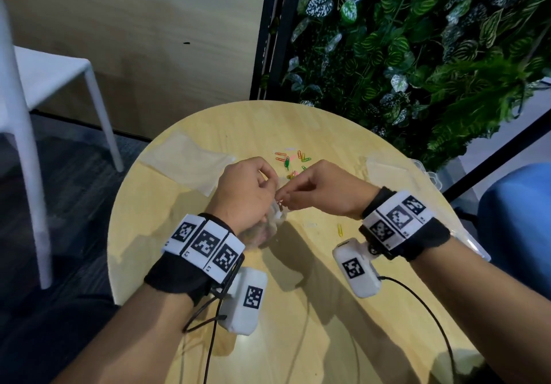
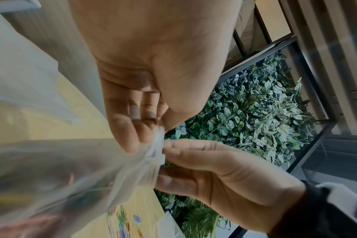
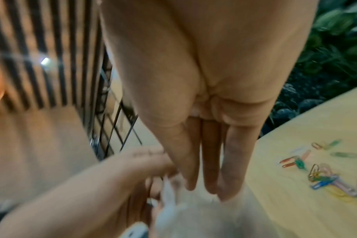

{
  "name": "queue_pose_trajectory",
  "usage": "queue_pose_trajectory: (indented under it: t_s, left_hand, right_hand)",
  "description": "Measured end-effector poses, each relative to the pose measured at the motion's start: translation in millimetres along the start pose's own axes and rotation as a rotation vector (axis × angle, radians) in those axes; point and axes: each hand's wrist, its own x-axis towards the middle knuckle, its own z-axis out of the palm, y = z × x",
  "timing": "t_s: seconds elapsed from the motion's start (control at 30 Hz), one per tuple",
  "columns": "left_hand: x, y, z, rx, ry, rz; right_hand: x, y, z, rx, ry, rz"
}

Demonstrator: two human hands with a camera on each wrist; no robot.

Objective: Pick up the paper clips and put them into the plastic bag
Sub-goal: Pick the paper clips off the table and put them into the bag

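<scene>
right, we're mid-deposit: our left hand [image 1: 243,193] grips the bunched mouth of the plastic bag [image 1: 272,225] just above the table, fingers curled round the film. our right hand [image 1: 320,188] sits at that mouth with thumb and fingertips pinched narrow. whether it pinches a clip or just the bag's rim, we can't tell; the right wrist view is blurred and shows only near-straight fingers [image 3: 210,169] dipping to the film. the left wrist view shows right fingertips touching the crumpled rim [image 2: 158,149], with coloured shapes inside the bag, so probably some clips are already in.

judgement: the task is partway done. the next move calls for letting go at the opening, keeping the mouth spread with the left hand, then reaching out for more.

near us, a lone yellow paper clip [image 1: 340,230] lies on the round wooden table [image 1: 298,309] just beside the right wrist. further out, the main scatter of paper clips [image 1: 293,160] lies just beyond both hands, some tangled together, so expect clumps on pickup. a second clear bag [image 1: 185,157] lies flat at far left, more clear plastic [image 1: 390,172] at far right near the edge.

beyond the table: a white chair [image 1: 44,85] to the left, a wood-panel wall [image 1: 134,26] behind, a black-framed plant wall [image 1: 417,41] to the right, and a blue seat [image 1: 521,219] at the right edge.
</scene>
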Motion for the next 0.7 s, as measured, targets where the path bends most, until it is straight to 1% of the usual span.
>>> queue_pose_trajectory:
  t_s: [0.03, 0.07, 0.1, 0.13, 0.17, 0.2, 0.27, 0.3, 0.33, 0.4, 0.47, 0.53, 0.6, 0.63, 0.7]
  left_hand:
    - [1, 0, -4, 0.004, 0.025, 0.003]
    - [2, -1, -9, 0.004, 0.049, 0.004]
    - [3, -2, -14, 0.001, 0.074, 0.006]
    - [5, -3, -18, -0.006, 0.099, 0.005]
    - [6, -4, -23, -0.018, 0.119, -0.005]
    - [7, -6, -26, -0.033, 0.132, -0.017]
    - [8, -8, -30, -0.048, 0.145, -0.027]
    - [9, -9, -31, -0.041, 0.151, -0.018]
    - [11, -11, -32, -0.031, 0.157, -0.005]
    - [14, -15, -33, -0.012, 0.155, 0.016]
    - [16, -18, -33, 0.001, 0.15, 0.018]
    - [17, -19, -31, 0.012, 0.15, 0.019]
    - [17, -19, -30, 0.017, 0.146, 0.012]
    - [17, -19, -29, 0.019, 0.141, 0.008]
    - [18, -19, -28, 0.025, 0.133, 0.005]
  right_hand:
    - [3, -2, -7, 0.169, -0.029, -0.005]
    - [8, -2, -15, 0.321, -0.011, 0.002]
    - [17, 3, -21, 0.412, 0.056, 0.02]
    - [30, 11, -26, 0.446, 0.14, 0.041]
    - [46, 25, -30, 0.382, 0.239, 0.08]
    - [65, 40, -32, 0.221, 0.312, 0.149]
    - [94, 62, -29, -0.146, 0.318, 0.312]
    - [107, 71, -24, -0.245, 0.291, 0.38]
    - [117, 78, -19, -0.317, 0.257, 0.416]
    - [136, 85, -8, -0.492, 0.198, 0.386]
    - [154, 85, -3, -0.613, 0.183, 0.369]
    - [168, 79, 0, -0.61, 0.189, 0.369]
    - [181, 76, 4, -0.636, 0.157, 0.277]
    - [184, 75, 6, -0.669, 0.119, 0.237]
    - [185, 75, 10, -0.725, 0.064, 0.203]
